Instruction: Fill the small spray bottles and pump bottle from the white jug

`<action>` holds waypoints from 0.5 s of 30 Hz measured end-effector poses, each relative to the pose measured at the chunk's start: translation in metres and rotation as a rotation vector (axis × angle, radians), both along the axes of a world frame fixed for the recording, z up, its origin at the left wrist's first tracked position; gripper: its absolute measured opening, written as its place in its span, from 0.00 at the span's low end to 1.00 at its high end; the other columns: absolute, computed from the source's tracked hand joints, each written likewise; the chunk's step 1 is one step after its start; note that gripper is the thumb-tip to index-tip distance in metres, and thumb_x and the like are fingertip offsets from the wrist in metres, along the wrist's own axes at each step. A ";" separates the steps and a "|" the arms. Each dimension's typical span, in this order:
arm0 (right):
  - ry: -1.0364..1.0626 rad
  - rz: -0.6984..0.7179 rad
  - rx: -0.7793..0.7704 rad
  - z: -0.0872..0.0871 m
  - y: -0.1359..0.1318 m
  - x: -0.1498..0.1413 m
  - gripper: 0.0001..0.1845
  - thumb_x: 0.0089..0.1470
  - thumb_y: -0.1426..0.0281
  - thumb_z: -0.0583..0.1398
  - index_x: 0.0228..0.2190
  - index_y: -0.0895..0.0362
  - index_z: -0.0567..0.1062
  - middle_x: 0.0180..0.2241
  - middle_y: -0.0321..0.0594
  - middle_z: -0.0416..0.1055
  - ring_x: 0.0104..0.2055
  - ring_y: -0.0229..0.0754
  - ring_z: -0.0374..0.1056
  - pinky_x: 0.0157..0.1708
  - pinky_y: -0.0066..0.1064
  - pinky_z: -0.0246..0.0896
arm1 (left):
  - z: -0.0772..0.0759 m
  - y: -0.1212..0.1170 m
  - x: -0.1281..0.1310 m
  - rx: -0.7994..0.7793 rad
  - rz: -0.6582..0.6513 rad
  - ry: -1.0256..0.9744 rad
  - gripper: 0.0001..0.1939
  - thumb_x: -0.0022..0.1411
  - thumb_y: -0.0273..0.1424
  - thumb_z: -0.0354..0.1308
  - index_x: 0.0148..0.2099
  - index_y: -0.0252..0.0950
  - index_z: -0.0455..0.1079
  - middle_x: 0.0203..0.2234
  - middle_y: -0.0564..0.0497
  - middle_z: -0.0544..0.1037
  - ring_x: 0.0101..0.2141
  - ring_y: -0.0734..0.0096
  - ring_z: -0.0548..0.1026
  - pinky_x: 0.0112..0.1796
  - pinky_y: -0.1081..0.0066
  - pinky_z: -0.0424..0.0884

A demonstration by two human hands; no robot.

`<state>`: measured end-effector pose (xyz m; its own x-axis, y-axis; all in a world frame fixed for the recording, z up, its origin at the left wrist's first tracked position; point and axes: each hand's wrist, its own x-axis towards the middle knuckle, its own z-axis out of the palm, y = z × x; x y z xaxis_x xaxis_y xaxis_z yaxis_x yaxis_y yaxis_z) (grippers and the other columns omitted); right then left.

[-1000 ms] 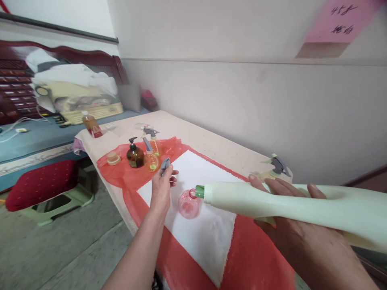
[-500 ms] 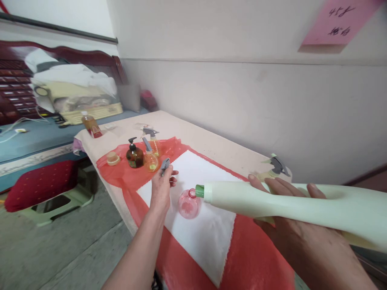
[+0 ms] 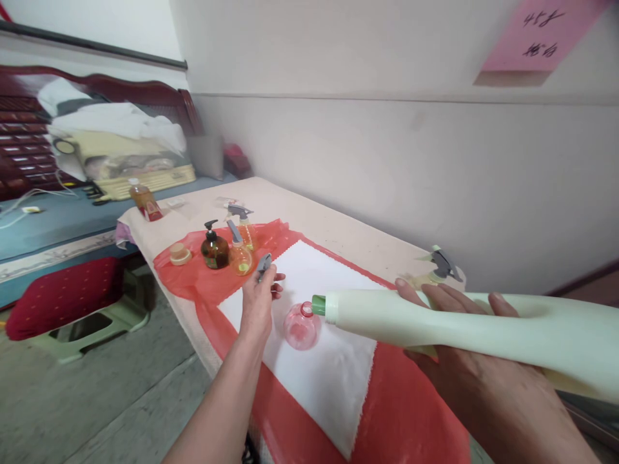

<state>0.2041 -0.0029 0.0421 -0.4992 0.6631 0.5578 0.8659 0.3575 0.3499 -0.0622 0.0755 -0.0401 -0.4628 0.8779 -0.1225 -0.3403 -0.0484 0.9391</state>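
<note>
Two grips at work over the tabletop. Left grip: closed around a grey sprayer head, pinched at the fingertips. Right grip: clasping a large pale green bottle, tipped nearly level, its green mouth pointing toward the left grip. Between the grips, a round pink bottle sits on a white cloth, neck uncapped; green mouth at its rim, contact unclear. Red sheet under the cloth. Beyond the left grip, farther left: dark amber pump bottle, with a round orange-tinted spray bottle nearer. Just past the right grip's fingers, another grey-triggered sprayer, partly hidden.
</note>
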 end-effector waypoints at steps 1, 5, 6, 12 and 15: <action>-0.044 -0.013 -0.009 -0.002 0.000 0.002 0.25 0.60 0.73 0.53 0.58 0.54 0.67 0.54 0.51 0.70 0.59 0.58 0.64 0.61 0.61 0.49 | 0.000 0.000 0.000 0.000 0.002 -0.002 0.21 0.53 0.46 0.64 0.39 0.34 0.71 0.32 0.46 0.79 0.23 0.78 0.68 0.25 0.73 0.62; -0.136 -0.045 0.007 -0.005 0.000 0.008 0.27 0.60 0.72 0.53 0.60 0.55 0.63 0.56 0.52 0.67 0.62 0.59 0.60 0.62 0.60 0.47 | 0.000 0.000 0.000 -0.004 0.000 -0.010 0.21 0.52 0.46 0.64 0.38 0.33 0.71 0.32 0.46 0.79 0.23 0.78 0.68 0.25 0.73 0.62; -0.138 -0.046 0.010 -0.005 0.000 0.008 0.27 0.60 0.71 0.53 0.61 0.55 0.63 0.56 0.52 0.67 0.61 0.59 0.61 0.62 0.60 0.47 | 0.000 -0.001 0.000 -0.006 -0.001 -0.010 0.21 0.52 0.46 0.64 0.38 0.33 0.71 0.32 0.46 0.79 0.23 0.78 0.68 0.25 0.73 0.62; -0.124 -0.058 -0.007 -0.003 0.002 0.003 0.25 0.61 0.71 0.53 0.59 0.55 0.65 0.54 0.51 0.68 0.58 0.56 0.64 0.62 0.60 0.46 | 0.001 -0.001 0.000 0.002 -0.003 0.002 0.21 0.53 0.46 0.64 0.40 0.34 0.71 0.32 0.46 0.79 0.23 0.78 0.68 0.26 0.73 0.62; -0.099 -0.063 -0.006 -0.002 0.002 0.002 0.25 0.60 0.73 0.52 0.58 0.55 0.66 0.53 0.50 0.69 0.58 0.56 0.65 0.62 0.60 0.47 | 0.000 0.000 0.001 0.004 0.002 0.004 0.22 0.52 0.47 0.64 0.40 0.34 0.71 0.32 0.47 0.79 0.23 0.78 0.69 0.26 0.73 0.62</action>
